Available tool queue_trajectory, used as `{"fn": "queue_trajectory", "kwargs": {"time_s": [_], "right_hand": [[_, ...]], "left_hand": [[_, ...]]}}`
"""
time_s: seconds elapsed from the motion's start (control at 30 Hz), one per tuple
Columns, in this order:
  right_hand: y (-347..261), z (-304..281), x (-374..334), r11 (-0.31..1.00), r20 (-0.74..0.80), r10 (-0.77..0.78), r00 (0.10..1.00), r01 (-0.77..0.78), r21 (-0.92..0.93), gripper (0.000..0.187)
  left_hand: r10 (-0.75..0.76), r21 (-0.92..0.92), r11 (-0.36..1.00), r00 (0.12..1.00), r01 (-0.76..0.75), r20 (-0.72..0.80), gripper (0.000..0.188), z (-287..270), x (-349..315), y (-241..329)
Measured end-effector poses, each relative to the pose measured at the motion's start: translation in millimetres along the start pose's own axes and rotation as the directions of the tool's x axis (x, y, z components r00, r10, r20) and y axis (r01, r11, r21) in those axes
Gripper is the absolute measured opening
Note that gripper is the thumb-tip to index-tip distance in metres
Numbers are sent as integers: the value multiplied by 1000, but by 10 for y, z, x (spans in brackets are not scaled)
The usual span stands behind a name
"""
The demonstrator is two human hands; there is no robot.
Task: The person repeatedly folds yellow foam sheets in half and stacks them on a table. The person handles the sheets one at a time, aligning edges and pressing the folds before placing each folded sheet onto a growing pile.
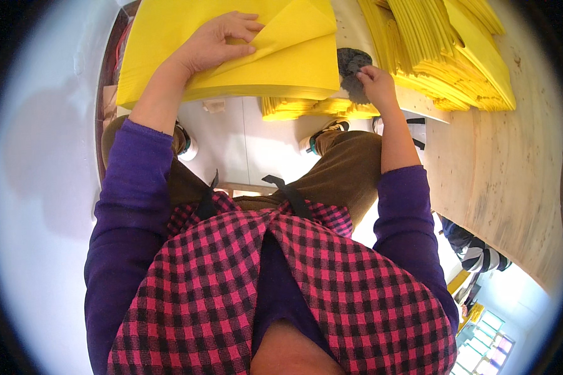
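A thick stack of yellow sheets (225, 81) lies before me, its layered edge toward me. My left hand (225, 40) rests on the top sheet, thumb and fingers apart, beside a raised diagonal fold (294, 28) running toward the right corner. To the right of the stack, my right hand (376, 84) has its fingertips drawn together at the edge of a dark grey, fuzzy pad (350, 60). Whether the pad is a sponge or a bunched cloth I cannot tell. The fingertips partly cover it.
More yellow folded bundles (444, 50) are piled at the far right on a pale wooden table (488, 162). Lower yellow sheets (300, 107) show beneath the stack's near edge. A white wall (40, 156) stands close on my left.
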State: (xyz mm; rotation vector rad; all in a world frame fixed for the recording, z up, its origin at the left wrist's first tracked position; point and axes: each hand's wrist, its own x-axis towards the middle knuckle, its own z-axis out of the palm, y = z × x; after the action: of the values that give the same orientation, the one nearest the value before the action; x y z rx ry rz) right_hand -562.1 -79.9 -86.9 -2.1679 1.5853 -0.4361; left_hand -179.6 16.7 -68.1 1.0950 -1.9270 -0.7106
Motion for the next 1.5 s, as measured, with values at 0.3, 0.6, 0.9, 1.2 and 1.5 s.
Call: {"fn": "queue_trajectory", "kwargs": {"time_s": [0.3,0.6,0.9,1.2,1.5], "right_hand": [[51,-13,-63,992,38,57,998,-61,114,17],[-221,-57,-81,920,-2,234,972,-221,323,21],[-748,-165,-201,849,192,-250,949,120,514,18],[-822,-118,-72,895,214,-240,947,130,428,14],[-1089,-333,79,916,207,-300,931,220,336,15]], "left_hand": [[41,41,998,999,-41,0,17,-2,8,-7],[-3,14,1000,1000,3,0,17,-8,-3,14],[25,9,1000,1000,-25,-10,16,-5,-2,16],[27,19,999,1000,-27,-4,16,-8,1,1],[39,20,999,999,-38,-4,16,-13,-5,-27]]}}
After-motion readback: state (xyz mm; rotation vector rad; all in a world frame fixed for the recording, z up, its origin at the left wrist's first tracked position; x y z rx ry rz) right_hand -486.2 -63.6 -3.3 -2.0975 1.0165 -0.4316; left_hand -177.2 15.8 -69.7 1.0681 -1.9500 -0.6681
